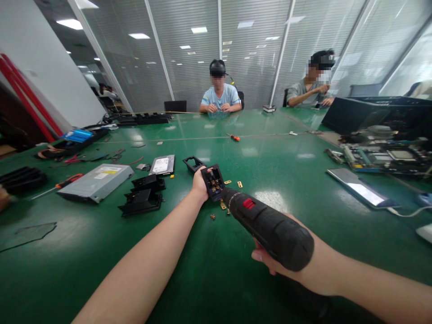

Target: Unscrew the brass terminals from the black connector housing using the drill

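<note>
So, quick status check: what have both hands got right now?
Left hand grips small black bracket on green table. Right hand holds electric screwdriver, tip at bracket. Loose brass bits alongside; nothing blocking.

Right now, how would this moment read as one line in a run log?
left hand: holds small black part on green table | right hand: grips black electric screwdriver, tip at part | loose brass bits beside
</note>
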Demonstrator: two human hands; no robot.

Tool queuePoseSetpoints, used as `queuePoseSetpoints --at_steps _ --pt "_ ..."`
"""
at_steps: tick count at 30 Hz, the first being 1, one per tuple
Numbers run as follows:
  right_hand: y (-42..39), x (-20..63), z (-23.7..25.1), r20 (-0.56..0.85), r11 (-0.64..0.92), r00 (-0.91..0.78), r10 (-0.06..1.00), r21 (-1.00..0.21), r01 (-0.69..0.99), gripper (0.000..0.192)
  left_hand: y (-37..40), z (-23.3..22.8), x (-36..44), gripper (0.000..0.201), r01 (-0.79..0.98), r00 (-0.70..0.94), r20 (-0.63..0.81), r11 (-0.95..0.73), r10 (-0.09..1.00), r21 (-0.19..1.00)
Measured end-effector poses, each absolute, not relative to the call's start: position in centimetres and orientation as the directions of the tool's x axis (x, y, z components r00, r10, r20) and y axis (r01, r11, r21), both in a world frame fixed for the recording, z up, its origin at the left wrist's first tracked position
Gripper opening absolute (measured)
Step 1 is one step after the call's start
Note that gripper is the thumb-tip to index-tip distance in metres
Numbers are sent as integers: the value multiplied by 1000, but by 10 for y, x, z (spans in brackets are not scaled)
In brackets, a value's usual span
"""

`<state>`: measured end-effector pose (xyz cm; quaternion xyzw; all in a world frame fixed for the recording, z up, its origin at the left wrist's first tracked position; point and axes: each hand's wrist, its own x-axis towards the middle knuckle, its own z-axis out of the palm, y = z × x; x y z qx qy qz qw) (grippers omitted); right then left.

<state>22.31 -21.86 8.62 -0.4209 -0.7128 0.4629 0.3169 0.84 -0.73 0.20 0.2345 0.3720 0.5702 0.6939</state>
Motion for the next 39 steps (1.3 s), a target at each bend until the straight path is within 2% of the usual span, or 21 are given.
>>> queuePoseSetpoints --at_steps 15,20,39 --pt "-219 223 89 48 212 -440 897 -920 330 20 -8 2 7 8 -619 73 -235 229 969 752" --pt "-219 223 90 62 229 -444 894 -914 334 19 -6 0 7 14 -618 73 -238 231 969 751" --pt "-218 221 92 64 230 -440 896 -913 336 20 -10 6 10 10 -621 58 -246 228 967 750"
